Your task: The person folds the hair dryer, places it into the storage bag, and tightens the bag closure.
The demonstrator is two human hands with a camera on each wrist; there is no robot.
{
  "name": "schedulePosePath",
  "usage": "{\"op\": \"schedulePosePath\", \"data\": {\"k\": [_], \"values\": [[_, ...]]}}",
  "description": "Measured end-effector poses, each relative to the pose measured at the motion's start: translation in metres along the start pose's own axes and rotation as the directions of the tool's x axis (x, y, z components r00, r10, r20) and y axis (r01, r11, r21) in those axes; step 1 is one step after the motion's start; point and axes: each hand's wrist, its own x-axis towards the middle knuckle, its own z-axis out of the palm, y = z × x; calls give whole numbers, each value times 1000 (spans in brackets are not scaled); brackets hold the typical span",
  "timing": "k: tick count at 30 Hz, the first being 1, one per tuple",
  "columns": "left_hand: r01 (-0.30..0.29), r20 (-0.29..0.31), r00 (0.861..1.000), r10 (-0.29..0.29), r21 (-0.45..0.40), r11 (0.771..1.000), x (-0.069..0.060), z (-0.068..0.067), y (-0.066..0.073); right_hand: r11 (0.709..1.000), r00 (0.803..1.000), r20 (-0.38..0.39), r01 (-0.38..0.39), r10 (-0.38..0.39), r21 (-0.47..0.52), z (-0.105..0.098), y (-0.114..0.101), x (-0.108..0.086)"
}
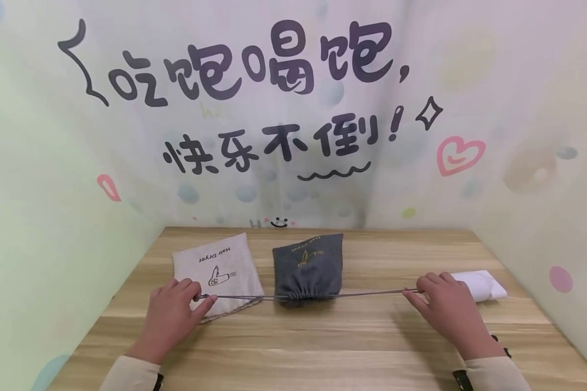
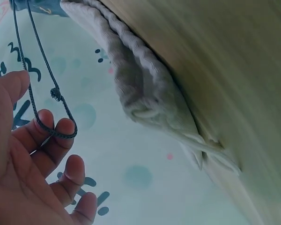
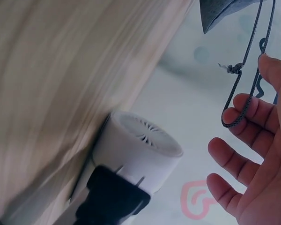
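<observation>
Drawing the dark pouch (image 1: 309,271) closed by its strings appears to be the step in hand. The pouch is mid-scene, right of the pale pouch (image 1: 225,279), its near edge puckered; whether the counter (image 1: 323,347) bears it or the taut strings lift it is hard to tell. The left hand (image 1: 172,314) holds the left string loop (image 2: 65,136) hooked over two fingertips, thumb close against it; the right hand (image 1: 451,310) holds the right string loop (image 3: 231,125) likewise. The next move probably calls for an even outward pull on both sides.

The left wrist view clearly shows a knot (image 2: 55,93) in that loop and the pale pouch's ruffled mouth (image 2: 138,75), which the head view barely gives. The right wrist view reveals the white cylinder's (image 1: 476,287) vented end (image 3: 147,133) and a black two-pin plug (image 3: 117,197), largely hidden from the head camera.
</observation>
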Motion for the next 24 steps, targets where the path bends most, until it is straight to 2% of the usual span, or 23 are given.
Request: {"op": "schedulePosePath", "data": {"k": [9,15,19,22,24], "values": [[73,86,994,-74,16,997,3,-3,-4,1000,1000,9,-29,29,-4,-2,11,-8],[149,100,984,-150,24,989,3,-7,-9,999,999,-12,-38,38,1,-3,11,-8],[157,130,979,-159,27,987,4,-5,-8,999,999,-1,-42,42,12,-2,12,-9],[161,190,969,-160,10,987,3,-5,-7,998,998,35,-45,43,54,0,12,-9],[179,241,957,-163,-45,983,1,-6,-5,993,996,76,-51,43,103,0,11,-10]]}}
